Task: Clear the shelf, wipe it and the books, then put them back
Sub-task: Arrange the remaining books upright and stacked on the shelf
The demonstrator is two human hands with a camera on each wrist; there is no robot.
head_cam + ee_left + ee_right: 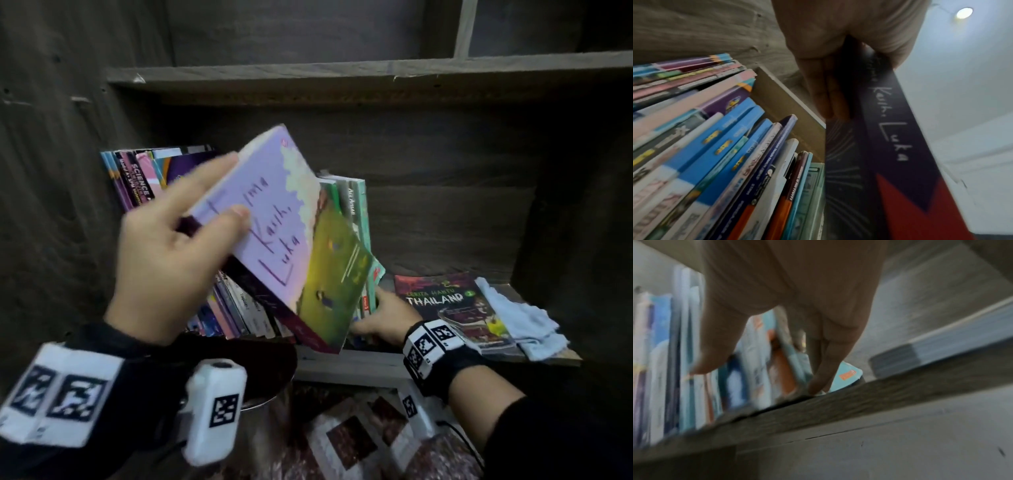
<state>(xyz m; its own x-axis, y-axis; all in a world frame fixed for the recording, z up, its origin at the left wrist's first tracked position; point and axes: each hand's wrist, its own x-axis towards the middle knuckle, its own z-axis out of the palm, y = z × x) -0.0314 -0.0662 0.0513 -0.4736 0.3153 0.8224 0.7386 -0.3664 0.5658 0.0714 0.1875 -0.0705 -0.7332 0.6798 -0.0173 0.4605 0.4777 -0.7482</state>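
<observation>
My left hand [233, 190] grips a lilac and green book [284, 240] by its upper corner, thumb on the cover, and holds it tilted in front of the shelf [376, 356]. In the left wrist view the fingers [830, 91] lie against its back, beside its dark purple spine [900, 146]. My right hand [368, 311] clasps the lower ends of the teal books [359, 212] that stand on the shelf. There the thumb [715, 353] lies across their spines and the fingers [824, 366] against their right side. A light blue cloth [517, 318] lies at the shelf's right end.
A row of colourful books [144, 178] leans at the shelf's left end, also in the left wrist view [725, 146]. A dark book marked Thailand [452, 308] lies flat beside the cloth. An upper shelf board [342, 75] runs overhead. Patterned floor [342, 438] lies below.
</observation>
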